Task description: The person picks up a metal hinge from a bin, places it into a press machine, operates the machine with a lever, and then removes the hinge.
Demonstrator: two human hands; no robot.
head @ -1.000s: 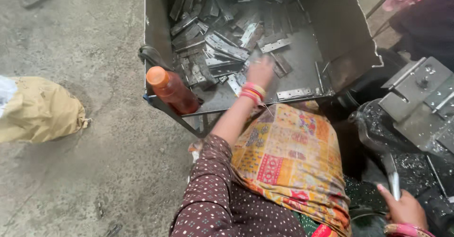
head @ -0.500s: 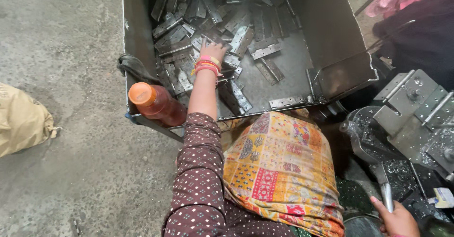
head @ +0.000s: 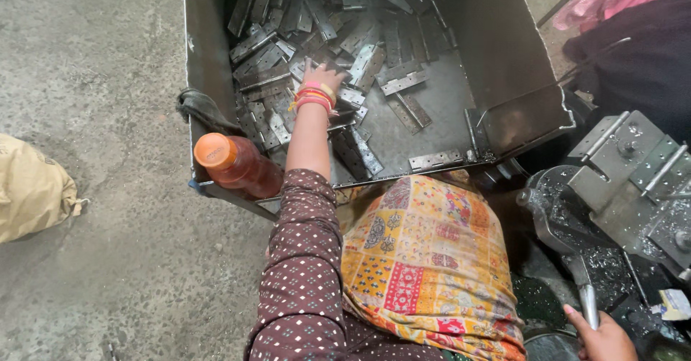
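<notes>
While our left hand (head: 317,80) lies fingers spread on grey hinge plates (head: 374,59) in the metal bin (head: 497,37), our right hand (head: 601,336) grips a lever (head: 586,300); orange-capped bottle (head: 234,163) near left.

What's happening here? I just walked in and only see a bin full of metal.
A person's left hand reaches into a metal bin, fingers spread on a heap of flat metal hinges. Their right hand grips the metal lever of a machine beside them. An orange-capped bottle sits at the bin's near corner.
</notes>
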